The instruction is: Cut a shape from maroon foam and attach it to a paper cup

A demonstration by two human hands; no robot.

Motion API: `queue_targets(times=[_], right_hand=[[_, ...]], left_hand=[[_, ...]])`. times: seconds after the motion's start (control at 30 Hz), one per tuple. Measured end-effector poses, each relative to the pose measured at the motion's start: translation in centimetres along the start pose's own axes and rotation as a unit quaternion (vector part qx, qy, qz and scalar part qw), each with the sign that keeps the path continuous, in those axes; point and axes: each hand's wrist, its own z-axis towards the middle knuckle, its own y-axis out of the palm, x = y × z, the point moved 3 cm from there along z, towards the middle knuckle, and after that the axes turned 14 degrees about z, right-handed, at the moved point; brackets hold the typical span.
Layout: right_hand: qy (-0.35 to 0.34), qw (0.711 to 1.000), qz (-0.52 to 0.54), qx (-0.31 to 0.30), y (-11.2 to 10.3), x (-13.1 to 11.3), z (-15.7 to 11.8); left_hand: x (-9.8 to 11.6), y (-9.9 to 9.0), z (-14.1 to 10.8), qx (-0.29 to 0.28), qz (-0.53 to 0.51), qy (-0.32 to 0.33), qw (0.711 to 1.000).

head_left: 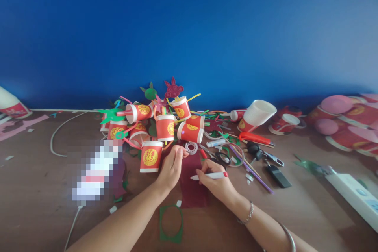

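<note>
We've got a smooth blue wall (189,27) across the upper frame, brown wood-grain tabletop (44,212) below. Pile of red paper cups with gold emblems (165,128), paper cutouts on some, center-left. White plastic power strip (351,193), lower right. Dark red rectangular paper sheet (193,197) lies flat, lower center, between our hands. Our left hand (173,167): fingers curled together by the sheet's upper left; we can't tell if they pinch anything. Our right hand (217,185): closed on a slim white marker with a red end (217,175), tip pointing left over the sheet; contact unclear. Green paper square with round cutout (163,236), bottom center. Small white ring (191,153) just beyond the left fingertips.
</note>
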Motion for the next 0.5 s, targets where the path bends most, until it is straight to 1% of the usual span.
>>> queue_targets(times=[0.2, 0.5], right_hand=[[-0.003, 1.0, -0.011, 0.004, 0.08, -0.13, -0.02], [-0.007, 1.0, -0.015, 0.008, 0.06, 0.09, -0.03]], left_hand=[[0.04, -0.04, 0.0, 0.004, 0.001, 0.004, 1.0], [0.06, -0.01, -0.02, -0.004, 0.006, 0.008, 1.0]])
